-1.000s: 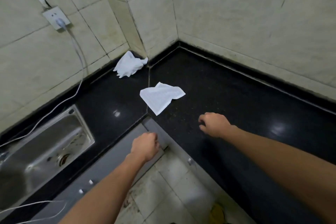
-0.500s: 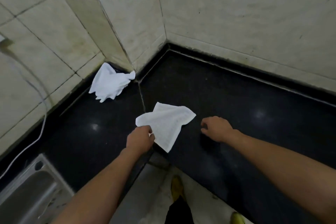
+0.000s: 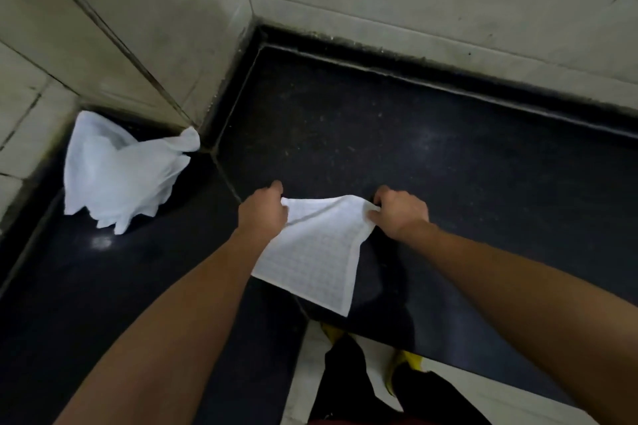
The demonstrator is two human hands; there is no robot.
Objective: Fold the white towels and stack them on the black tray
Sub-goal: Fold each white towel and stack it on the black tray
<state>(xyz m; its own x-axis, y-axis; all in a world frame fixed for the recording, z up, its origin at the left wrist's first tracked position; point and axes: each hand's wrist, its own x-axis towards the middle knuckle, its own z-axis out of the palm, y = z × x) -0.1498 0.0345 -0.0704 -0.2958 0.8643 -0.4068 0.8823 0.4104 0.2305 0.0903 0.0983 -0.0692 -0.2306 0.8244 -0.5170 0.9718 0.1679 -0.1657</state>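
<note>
Two corners of the small white waffle-textured towel [image 3: 310, 252] are pinched by the left hand [image 3: 264, 209] and right hand [image 3: 400, 212], its top edge stretched crosswise above the black stone counter [image 3: 448, 148]

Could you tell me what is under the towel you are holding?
The black countertop near its inner corner; the towel hides the patch directly beneath it.

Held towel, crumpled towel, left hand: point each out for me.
held towel [image 3: 310, 259], head view, its flat middle.
crumpled towel [image 3: 114, 176], head view, its bunched centre.
left hand [image 3: 264, 214], head view, back of the hand.
</note>
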